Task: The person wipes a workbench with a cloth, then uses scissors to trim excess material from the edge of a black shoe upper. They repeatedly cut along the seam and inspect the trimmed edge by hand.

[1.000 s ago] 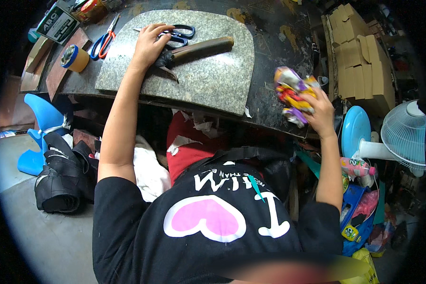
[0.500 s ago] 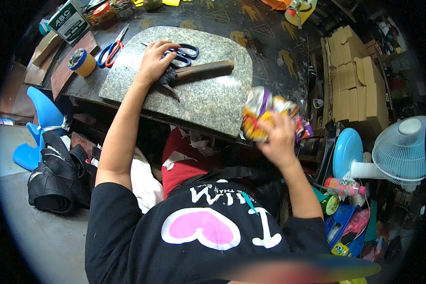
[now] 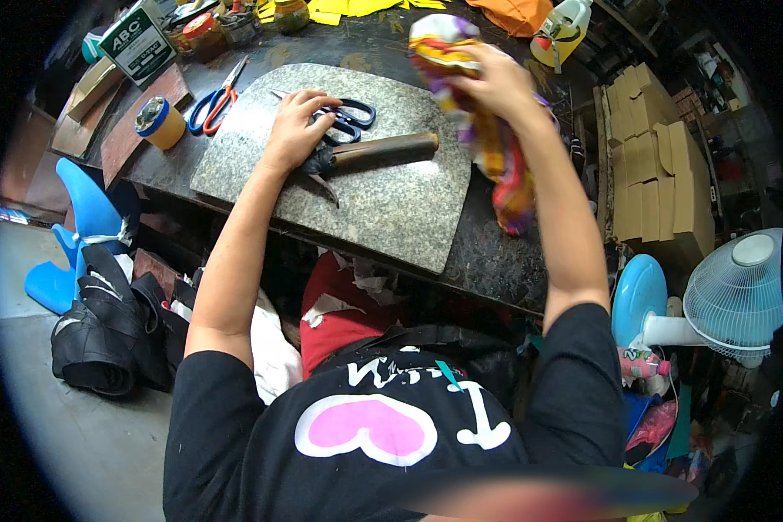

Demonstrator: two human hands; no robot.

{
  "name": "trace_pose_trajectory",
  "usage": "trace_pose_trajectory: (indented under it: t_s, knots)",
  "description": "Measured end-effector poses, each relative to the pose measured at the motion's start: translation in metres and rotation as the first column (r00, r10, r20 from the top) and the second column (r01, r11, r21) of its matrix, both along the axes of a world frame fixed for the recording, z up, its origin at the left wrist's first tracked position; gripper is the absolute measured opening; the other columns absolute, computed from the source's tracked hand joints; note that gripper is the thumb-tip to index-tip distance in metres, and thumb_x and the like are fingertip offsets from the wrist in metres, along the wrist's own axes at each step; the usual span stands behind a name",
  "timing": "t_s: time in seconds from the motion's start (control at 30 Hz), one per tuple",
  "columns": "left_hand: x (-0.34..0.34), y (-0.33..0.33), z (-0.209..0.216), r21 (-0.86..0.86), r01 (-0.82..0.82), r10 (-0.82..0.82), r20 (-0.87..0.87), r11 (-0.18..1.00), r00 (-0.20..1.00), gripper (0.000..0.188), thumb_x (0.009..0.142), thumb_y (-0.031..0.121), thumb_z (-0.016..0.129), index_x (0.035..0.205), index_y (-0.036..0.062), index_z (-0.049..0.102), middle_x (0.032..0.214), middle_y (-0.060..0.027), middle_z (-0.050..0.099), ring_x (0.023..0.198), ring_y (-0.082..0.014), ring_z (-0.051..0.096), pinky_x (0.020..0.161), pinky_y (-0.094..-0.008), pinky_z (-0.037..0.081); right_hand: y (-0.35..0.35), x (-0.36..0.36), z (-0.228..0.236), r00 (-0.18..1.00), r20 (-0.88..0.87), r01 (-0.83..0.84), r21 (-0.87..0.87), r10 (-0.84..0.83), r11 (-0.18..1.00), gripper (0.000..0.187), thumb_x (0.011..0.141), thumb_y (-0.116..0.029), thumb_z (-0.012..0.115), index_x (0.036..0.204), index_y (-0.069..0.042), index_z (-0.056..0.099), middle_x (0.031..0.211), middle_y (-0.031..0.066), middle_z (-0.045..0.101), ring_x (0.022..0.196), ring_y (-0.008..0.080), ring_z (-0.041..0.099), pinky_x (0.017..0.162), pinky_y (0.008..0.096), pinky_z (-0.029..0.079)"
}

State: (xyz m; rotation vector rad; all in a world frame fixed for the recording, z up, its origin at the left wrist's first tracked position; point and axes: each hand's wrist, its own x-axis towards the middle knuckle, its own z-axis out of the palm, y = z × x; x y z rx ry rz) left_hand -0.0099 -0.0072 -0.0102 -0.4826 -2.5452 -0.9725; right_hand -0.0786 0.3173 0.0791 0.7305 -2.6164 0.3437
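A pair of dark-blue-handled scissors lies on a grey speckled stone slab. My left hand is curled over their pivot, the blade tip poking out beyond the fingers. Just below that hand is a hammer with a brown handle, its dark claw-like head partly covered by the hand and wrist. My right hand grips a crumpled multicoloured cloth beyond the slab's right side. Its red and yellow end dangles beside the forearm, over the dark tabletop.
Left of the slab are red-handled scissors, a blue-rimmed jar and a green-white box. Yellow scraps and a jug sit at the back. Cardboard boxes and a fan stand to the right.
My right hand has carried the cloth from the slab's near right corner to the far right, and the cloth now hangs longer. My left hand stays on the scissors.
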Motion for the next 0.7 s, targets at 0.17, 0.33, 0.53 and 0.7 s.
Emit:
trace_pose_trajectory:
  t_s: [0.17, 0.33, 0.53, 0.7]
  knots:
    - [0.0, -0.004, 0.002, -0.04, 0.029, -0.029, -0.019, 0.999, 0.999, 0.03, 0.084, 0.022, 0.059, 0.109, 0.009, 0.069, 0.12, -0.0122, 0.06, 0.118, -0.0298, 0.048, 0.104, -0.0392, 0.035, 0.008, -0.062, -0.103, 0.956, 0.251, 0.084, 0.255, -0.15, 0.963, 0.06, 0.086, -0.067, 0.046, 0.133, -0.031, 0.054, 0.152, 0.0009, 0.032, 0.141, 0.0367, 0.023, 0.106, 0.0638, 0.026]
    - [0.003, 0.0, 0.0, 0.014, -0.002, 0.002, -0.019, 1.0, 1.0, 0.029, 0.082, 0.025, 0.062, 0.105, 0.0113, 0.071, 0.115, -0.0125, 0.062, 0.117, -0.0305, 0.048, 0.104, -0.0401, 0.034, 0.213, -0.029, -0.122, 0.718, 0.141, 0.661, 0.166, -0.682, 0.731, 0.051, 0.091, -0.052, 0.049, 0.13, -0.02, 0.056, 0.139, 0.0155, 0.048, 0.121, 0.0393, 0.05, 0.095, 0.0507, 0.044]
    - [0.003, 0.005, 0.0, -0.021, -0.06, 0.058, -0.061, 0.998, 0.996, 0.031, 0.079, 0.029, 0.063, 0.103, 0.011, 0.071, 0.112, -0.0124, 0.063, 0.115, -0.0308, 0.049, 0.103, -0.0414, 0.034, 0.309, 0.055, -0.086, 0.825, 0.315, 0.562, -0.378, -0.469, 0.735, 0.04, 0.088, -0.025, 0.061, 0.115, 0.005, 0.061, 0.101, 0.018, 0.069, 0.094, 0.0286, 0.065, 0.084, 0.0375, 0.049]
    - [0.006, 0.004, 0.001, -0.007, -0.093, 0.093, -0.058, 0.996, 0.994, 0.032, 0.075, 0.027, 0.062, 0.102, 0.0122, 0.071, 0.109, -0.0128, 0.062, 0.112, -0.0315, 0.049, 0.102, -0.0408, 0.034, 0.21, 0.089, -0.011, 0.921, 0.389, 0.162, -0.382, 0.0, 0.91, 0.043, 0.085, -0.027, 0.067, 0.117, 0.001, 0.062, 0.105, 0.0119, 0.067, 0.093, 0.019, 0.063, 0.084, 0.0339, 0.049]
